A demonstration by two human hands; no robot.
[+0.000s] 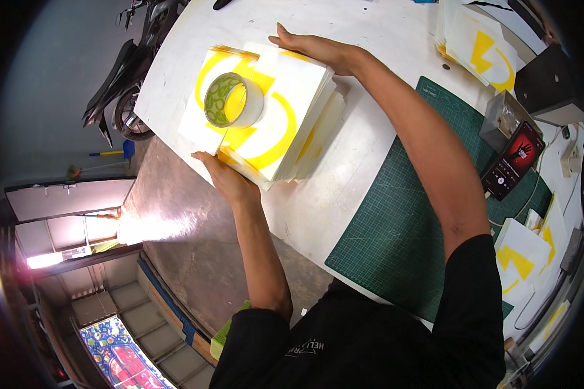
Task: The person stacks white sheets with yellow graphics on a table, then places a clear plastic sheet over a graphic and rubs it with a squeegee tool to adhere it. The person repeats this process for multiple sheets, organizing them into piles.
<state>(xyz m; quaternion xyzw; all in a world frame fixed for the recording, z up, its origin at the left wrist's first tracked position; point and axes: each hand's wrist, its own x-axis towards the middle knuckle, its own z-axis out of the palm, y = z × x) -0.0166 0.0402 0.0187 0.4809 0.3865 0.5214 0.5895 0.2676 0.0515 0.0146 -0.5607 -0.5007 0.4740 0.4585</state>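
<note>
A thick stack of white sheets (308, 87) printed with bold yellow shapes lies on the white table between my hands. It looks like two piles side by side, with uneven edges. On top, across the seam, rests a wide roll of tape (256, 104) with a green patterned core; yellow print shows through its hole. My left hand (230, 181) holds the stack's near left edge, fingers along its side. At the far edge, my right hand (318, 52) presses the opposite side with fingers stretched along it. The undersides of both hands are partly hidden.
A green cutting mat (386, 220) lies right of the stack. Beyond it are a lit phone (514, 159), a grey box (505, 117), a black box (551, 84) and more printed sheets (477, 48). A motorbike (130, 84) stands past the table's left edge.
</note>
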